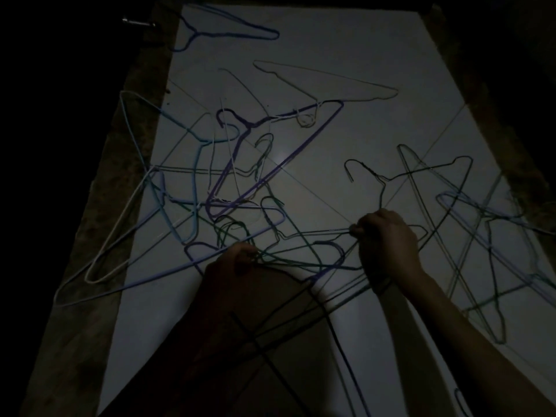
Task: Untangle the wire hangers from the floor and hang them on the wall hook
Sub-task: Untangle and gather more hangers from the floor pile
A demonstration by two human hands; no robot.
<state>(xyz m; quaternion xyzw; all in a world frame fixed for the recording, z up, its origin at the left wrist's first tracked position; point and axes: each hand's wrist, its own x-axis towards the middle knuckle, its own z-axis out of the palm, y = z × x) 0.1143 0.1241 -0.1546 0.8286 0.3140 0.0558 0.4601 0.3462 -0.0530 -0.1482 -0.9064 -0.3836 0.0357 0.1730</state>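
Several wire hangers lie tangled on the pale tiled floor (346, 49) in dim light. A purple hanger (279, 167) lies in the middle, a light blue one (195, 176) to its left, a white one (120, 224) further left. A dark hanger (409, 173) lies at centre right. My left hand (234, 266) grips dark green wires low in the pile. My right hand (388, 239) pinches a thin wire at its fingertips. More dark wires cross over my left forearm. A metal hook (138, 23) juts out at the top left.
A separate blue hanger (228, 33) lies at the far end of the floor, a pale one (325, 79) beyond the pile. More green and blue hangers (493, 236) spread to the right. Dark mottled borders (99, 236) flank the floor on both sides.
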